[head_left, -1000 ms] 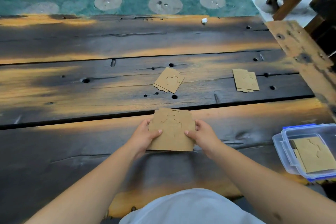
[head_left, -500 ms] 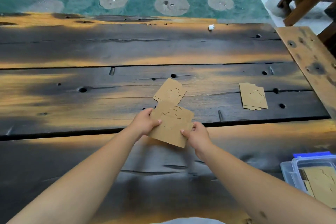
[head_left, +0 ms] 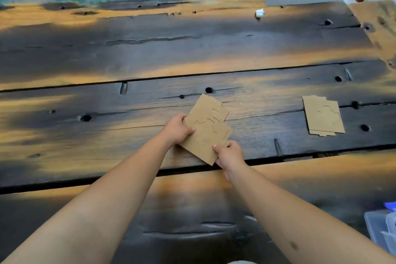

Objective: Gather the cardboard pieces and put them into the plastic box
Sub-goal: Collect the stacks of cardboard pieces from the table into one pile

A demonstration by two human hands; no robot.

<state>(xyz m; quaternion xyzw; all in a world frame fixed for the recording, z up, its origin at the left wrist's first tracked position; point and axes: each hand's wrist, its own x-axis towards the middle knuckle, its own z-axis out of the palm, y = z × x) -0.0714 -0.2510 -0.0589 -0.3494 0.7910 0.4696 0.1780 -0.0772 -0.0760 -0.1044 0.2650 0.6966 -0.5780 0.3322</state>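
- We judged the step in hand to be the gathering: we held a stack of cardboard pieces (head_left: 203, 139) out over the dark wooden table (head_left: 150, 49), right above a second pile (head_left: 211, 106) that lay flat on the planks and showed past the far edge of our stack.
- Whether the held stack touched that pile we could not tell; the two overlapped in our view, the held one tilted with its near corner toward us.
- Our left hand (head_left: 176, 128) gripped the stack's left edge, thumb pressed on the top face and the other fingers tucked beneath, out of sight.
- Our right hand (head_left: 230, 155) pinched the near right corner, thumb on top and the curled fingers (head_left: 229, 146) closed against the edge, none of them spread.
- A third pile of cardboard (head_left: 322, 115) lay by itself well to the right on the same plank, untouched.
- The plastic box (head_left: 380, 229) sat at the lower right edge of our view, only partly visible, well apart from our hands; we could not see what it held.
- The next move, as we judged it, called for setting the stack squarely on the pile below, or sliding that pile under it, so that both could be lifted as one.
- After that we reckoned the right-hand pile remained to be collected before everything went into the box.
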